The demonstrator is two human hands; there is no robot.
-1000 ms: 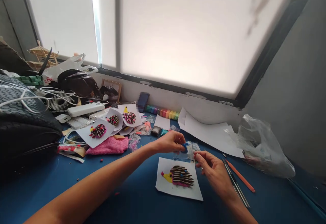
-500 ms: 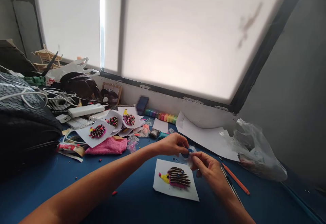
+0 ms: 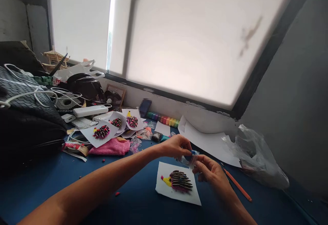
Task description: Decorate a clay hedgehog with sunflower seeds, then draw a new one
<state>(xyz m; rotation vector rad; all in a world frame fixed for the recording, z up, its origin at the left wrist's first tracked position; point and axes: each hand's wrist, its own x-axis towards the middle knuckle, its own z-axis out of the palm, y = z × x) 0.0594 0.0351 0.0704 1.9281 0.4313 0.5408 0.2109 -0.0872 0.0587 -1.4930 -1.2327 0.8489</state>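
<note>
Blue bench, blinds behind. Just beyond the hedgehog, left hand and right hand pinch a blue clay packet; dark spines appear laid, some clay left

You have open room on the blue table between your arms, left of the white card; just a small red bit lies there. Your left hand and right hand hold the clear wrap by the card's far edge, so they block the way straight back. Past your left arm is another open strip, but the pink cloth and big black bag stop you beyond it. On your right, the orange stick lies near your arm, and the plastic bag blocks the back.
</note>
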